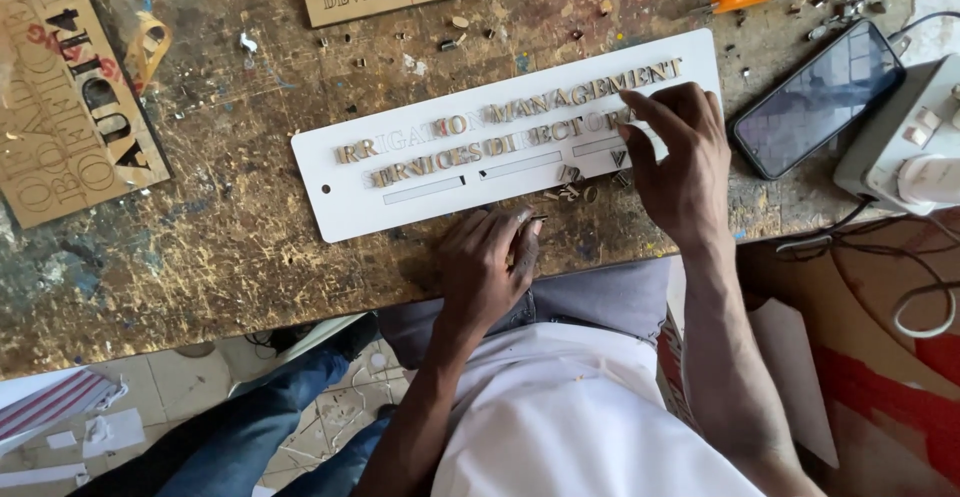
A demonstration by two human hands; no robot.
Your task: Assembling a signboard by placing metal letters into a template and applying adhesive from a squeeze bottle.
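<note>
Left hand (485, 267) rests at the near edge of the scarred, paint-flecked wooden tabletop (230, 247), fingers curled together around what looks like a small gold piece; I cannot tell exactly what it pinches. Just above it lies the long white rectangular sign plate (345, 207), tilted up to the right, carrying two rows of small gold cut-out letters (420, 129) and three empty slots. Loose gold letter pieces (572, 185) sit beside the slots. Right hand (680, 162) presses its spread, empty fingertips on the right end of the lettering. Risk, as I judge it: a sideways push could skew a seated letter, and a sleeve or wrist could sweep the loose pieces off the edge. Black smartphone (815, 102) lies well to the right.
</note>
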